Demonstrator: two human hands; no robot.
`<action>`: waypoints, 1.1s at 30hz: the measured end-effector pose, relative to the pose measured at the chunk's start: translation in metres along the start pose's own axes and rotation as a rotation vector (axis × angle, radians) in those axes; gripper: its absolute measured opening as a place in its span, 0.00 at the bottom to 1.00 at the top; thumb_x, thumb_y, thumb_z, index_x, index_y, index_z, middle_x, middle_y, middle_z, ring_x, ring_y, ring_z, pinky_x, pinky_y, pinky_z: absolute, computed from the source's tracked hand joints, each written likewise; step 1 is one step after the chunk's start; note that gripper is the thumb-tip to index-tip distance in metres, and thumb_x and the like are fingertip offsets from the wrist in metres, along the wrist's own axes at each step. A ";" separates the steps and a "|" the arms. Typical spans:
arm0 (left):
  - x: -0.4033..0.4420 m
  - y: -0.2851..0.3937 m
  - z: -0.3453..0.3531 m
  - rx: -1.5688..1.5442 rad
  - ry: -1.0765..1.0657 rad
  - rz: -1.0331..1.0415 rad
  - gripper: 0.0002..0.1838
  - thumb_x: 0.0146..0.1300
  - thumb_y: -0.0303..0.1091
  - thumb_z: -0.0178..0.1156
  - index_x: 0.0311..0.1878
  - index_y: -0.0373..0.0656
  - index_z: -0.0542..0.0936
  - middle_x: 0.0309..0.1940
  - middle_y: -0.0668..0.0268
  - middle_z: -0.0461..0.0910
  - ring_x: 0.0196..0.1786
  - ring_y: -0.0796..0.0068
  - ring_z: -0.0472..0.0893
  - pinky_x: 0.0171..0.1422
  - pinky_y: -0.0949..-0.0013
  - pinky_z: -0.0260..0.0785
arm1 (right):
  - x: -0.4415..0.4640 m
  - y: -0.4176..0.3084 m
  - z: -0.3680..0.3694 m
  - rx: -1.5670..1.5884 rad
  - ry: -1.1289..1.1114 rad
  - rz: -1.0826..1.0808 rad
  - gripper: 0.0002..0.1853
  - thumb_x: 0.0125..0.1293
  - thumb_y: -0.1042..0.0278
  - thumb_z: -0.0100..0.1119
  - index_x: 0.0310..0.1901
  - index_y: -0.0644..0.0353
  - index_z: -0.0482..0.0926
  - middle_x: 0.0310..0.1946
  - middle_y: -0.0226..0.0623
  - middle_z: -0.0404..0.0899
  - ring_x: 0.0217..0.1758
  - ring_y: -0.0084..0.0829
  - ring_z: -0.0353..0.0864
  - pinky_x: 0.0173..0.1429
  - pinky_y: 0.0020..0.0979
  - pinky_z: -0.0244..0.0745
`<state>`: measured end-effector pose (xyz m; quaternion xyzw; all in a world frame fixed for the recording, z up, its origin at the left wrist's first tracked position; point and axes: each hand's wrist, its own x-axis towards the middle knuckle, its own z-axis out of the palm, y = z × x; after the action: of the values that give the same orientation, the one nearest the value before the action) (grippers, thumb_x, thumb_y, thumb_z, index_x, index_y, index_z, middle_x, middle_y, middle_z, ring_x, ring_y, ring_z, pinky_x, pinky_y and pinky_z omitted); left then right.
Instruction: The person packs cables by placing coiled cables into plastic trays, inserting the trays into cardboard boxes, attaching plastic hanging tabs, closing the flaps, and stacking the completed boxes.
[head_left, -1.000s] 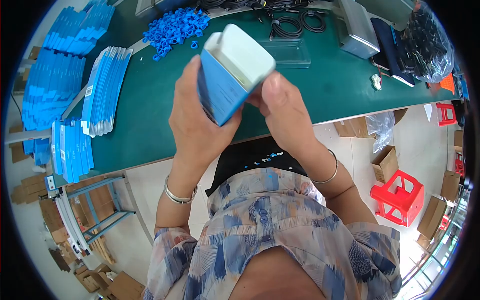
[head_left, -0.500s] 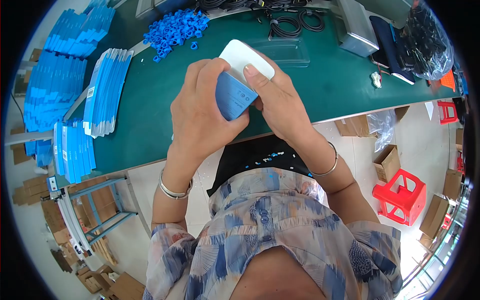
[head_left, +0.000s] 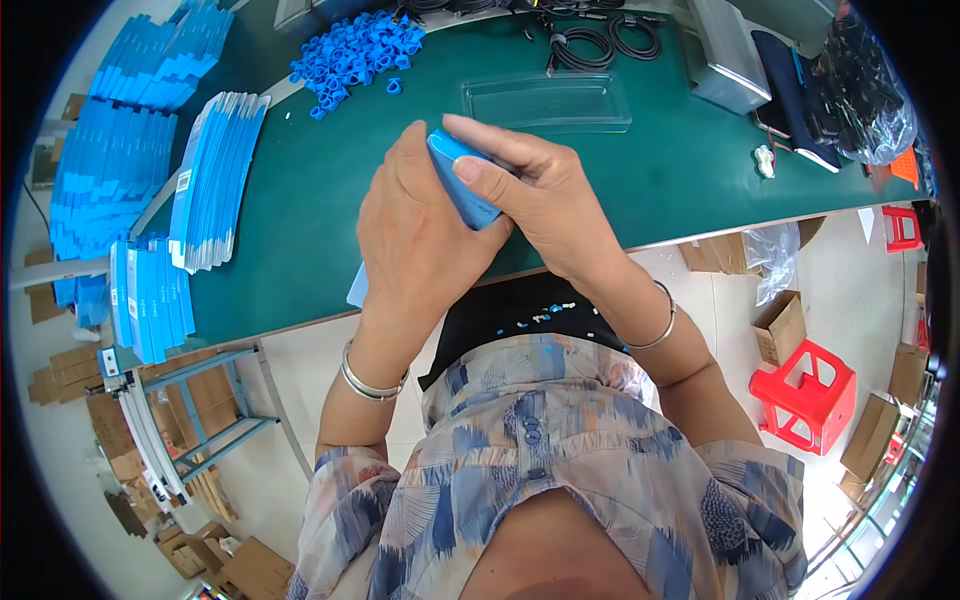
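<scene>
Between my hands, over the front edge of the green table (head_left: 300, 190), is a blue carton (head_left: 470, 205) with small print. My left hand (head_left: 412, 225) wraps around the carton from the left and hides most of it. One light blue end pokes out beside my left wrist. At the upper end my right hand (head_left: 548, 195) grips the carton, thumb on the near face and fingers over the far side. That end shows blue, with no white flap in sight.
A clear plastic tray (head_left: 545, 129) lies beyond my hands. Small blue ring-like parts (head_left: 350, 55) are piled at the back, near coiled black cables (head_left: 583, 48). Stacks of flat blue cartons (head_left: 215, 180) stand left. A metal box (head_left: 728, 75) is at right, a red stool (head_left: 808, 395) on the floor.
The white flap that stuck out from the carton's upper end no longer shows. My right fingers have come over that end, and both hands sit slightly lower.
</scene>
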<state>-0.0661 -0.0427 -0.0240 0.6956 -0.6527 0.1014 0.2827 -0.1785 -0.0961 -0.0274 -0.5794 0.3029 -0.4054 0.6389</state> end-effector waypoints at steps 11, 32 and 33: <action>-0.004 -0.002 0.001 -0.054 -0.037 -0.033 0.39 0.42 0.39 0.72 0.56 0.32 0.67 0.42 0.54 0.78 0.37 0.60 0.80 0.38 0.67 0.74 | 0.007 0.005 0.001 0.276 0.069 0.199 0.16 0.65 0.69 0.61 0.53 0.59 0.80 0.45 0.37 0.83 0.40 0.21 0.77 0.49 0.18 0.74; 0.003 -0.020 -0.007 -0.284 -0.104 -0.065 0.50 0.44 0.43 0.72 0.69 0.34 0.58 0.51 0.50 0.76 0.45 0.57 0.81 0.44 0.65 0.75 | -0.007 0.008 0.005 -0.233 -0.106 -0.192 0.23 0.60 0.67 0.63 0.55 0.69 0.75 0.57 0.55 0.74 0.44 0.37 0.82 0.45 0.29 0.79; 0.004 -0.021 -0.008 -0.266 -0.111 -0.076 0.51 0.45 0.43 0.72 0.69 0.35 0.57 0.51 0.50 0.76 0.46 0.57 0.81 0.44 0.65 0.75 | -0.010 0.013 0.005 -0.276 -0.094 -0.260 0.25 0.60 0.67 0.64 0.57 0.69 0.73 0.57 0.56 0.74 0.46 0.39 0.82 0.46 0.30 0.79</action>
<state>-0.0437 -0.0419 -0.0207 0.6808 -0.6481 -0.0353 0.3394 -0.1767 -0.0854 -0.0407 -0.7141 0.2481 -0.4116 0.5090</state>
